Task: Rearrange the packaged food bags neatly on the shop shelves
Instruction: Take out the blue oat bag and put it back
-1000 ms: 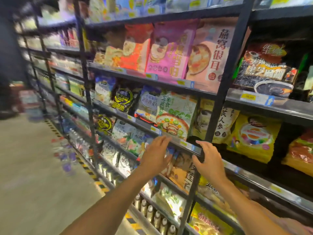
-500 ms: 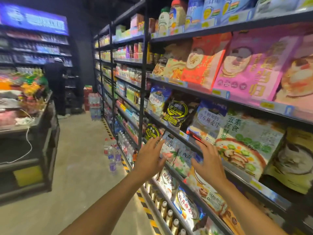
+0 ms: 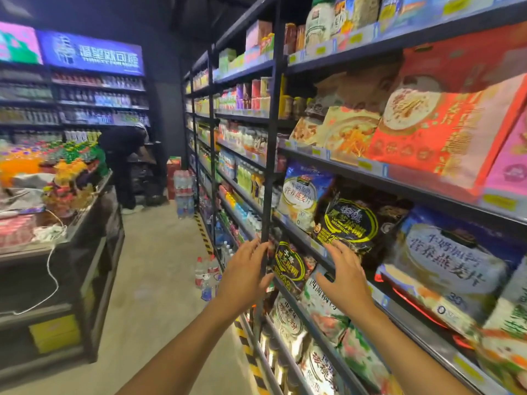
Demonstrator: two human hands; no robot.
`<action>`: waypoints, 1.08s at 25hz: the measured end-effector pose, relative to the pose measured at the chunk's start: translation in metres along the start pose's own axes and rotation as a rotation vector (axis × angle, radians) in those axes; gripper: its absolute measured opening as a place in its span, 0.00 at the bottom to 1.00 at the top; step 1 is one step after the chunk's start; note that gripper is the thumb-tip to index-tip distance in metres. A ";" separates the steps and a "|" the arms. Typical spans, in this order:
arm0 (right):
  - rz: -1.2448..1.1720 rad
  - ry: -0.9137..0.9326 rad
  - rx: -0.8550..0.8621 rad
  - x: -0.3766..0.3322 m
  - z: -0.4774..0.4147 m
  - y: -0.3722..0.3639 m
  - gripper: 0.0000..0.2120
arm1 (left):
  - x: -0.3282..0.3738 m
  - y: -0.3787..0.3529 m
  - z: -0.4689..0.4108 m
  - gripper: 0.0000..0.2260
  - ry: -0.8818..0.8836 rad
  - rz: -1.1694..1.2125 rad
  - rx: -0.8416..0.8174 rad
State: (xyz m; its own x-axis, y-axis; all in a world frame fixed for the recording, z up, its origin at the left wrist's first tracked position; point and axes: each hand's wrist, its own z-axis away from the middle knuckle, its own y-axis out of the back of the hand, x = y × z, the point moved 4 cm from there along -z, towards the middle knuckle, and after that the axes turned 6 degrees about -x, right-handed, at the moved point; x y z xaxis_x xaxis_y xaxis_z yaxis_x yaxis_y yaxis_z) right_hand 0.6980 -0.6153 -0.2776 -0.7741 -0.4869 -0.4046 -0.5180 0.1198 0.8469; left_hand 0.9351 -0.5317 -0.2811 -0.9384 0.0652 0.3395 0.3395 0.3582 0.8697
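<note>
Black-and-yellow lower bag (image 3: 291,266) stood low centre of the frame on the shelves (image 3: 399,178), just right of the black upright post (image 3: 269,166). Left grip (image 3: 245,277) was wide open at that post, fingers spread, holding nothing (contact with post or bag: could not tell). Right grip (image 3: 345,277) was open too, fingers splayed over the shelf edge just right of that bag and below an upper black-and-yellow bag (image 3: 350,223). Blue-white oat bag (image 3: 302,195) sat left of the upper one, red bag (image 3: 445,124) upper right. Desk (image 3: 85,252) piled with goods at lower left; a person (image 3: 122,155) bent over at centre left; water bottles (image 3: 205,275) on the floor.
</note>
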 end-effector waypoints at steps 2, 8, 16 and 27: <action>-0.005 -0.018 -0.017 0.006 -0.034 -0.016 0.33 | -0.022 -0.011 -0.034 0.34 0.015 -0.015 -0.019; -0.022 -0.097 -0.016 0.018 -0.131 -0.066 0.32 | -0.087 -0.049 -0.147 0.35 -0.024 0.026 -0.072; -0.224 -0.425 0.078 0.023 -0.253 -0.131 0.33 | -0.174 -0.075 -0.305 0.34 -0.149 0.211 -0.224; -0.302 -0.721 0.155 0.066 -0.333 -0.162 0.29 | -0.160 -0.140 -0.475 0.26 0.173 1.072 -0.552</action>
State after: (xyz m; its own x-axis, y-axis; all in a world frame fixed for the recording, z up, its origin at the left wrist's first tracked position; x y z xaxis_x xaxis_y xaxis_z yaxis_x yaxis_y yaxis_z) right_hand 0.8517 -0.9547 -0.3263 -0.6096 0.1561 -0.7772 -0.7465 0.2169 0.6291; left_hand 1.0682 -1.0351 -0.2868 -0.1590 -0.0552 0.9857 0.9584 -0.2484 0.1406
